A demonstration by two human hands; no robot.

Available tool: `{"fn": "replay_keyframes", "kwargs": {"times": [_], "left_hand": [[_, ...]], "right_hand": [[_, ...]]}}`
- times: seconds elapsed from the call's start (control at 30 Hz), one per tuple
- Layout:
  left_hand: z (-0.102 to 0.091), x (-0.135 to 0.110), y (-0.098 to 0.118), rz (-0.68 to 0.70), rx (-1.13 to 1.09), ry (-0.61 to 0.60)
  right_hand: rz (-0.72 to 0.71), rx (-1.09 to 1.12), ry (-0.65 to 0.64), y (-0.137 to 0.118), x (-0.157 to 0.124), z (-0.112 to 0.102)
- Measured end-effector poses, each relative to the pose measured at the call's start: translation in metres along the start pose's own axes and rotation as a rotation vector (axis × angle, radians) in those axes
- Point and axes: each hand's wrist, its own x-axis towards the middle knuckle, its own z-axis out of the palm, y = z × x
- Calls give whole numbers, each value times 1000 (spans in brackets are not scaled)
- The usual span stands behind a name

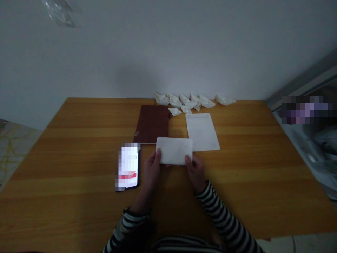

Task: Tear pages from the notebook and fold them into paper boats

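Between my two hands is a white sheet of paper [174, 151], which looks folded into a wide rectangle and is held a little above the table. My left hand [152, 164] is closed on its left edge, thumb on top. On the right edge my right hand [195, 169] pinches it the same way, the other fingers mostly hidden beneath. Just beyond the folded paper lie a dark red notebook [152, 123] on the left and a flat printed white sheet [202, 131] on the right.
Several folded paper boats [188, 101] stand along the wall at the back of the wooden table [250, 182]. A lit phone [128, 165] lies left of my left hand. Clear plastic [60, 13] shows on the wall, upper left. Dark items sit beyond the table's right edge.
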Motion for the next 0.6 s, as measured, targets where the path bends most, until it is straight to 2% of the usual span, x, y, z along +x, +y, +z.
{"fn": "replay_keyframes", "kwargs": {"times": [0.23,0.43,0.6], "left_hand": [[2,-5,2,75,106,76],[1,-7,2,118,165,141],[1,-9,2,128,181,143]], "right_hand": [[-27,-18,52,-1,-2,1],[-71,-10,38,-1,-6,3],[-60,25,34,1,-7,3]]}}
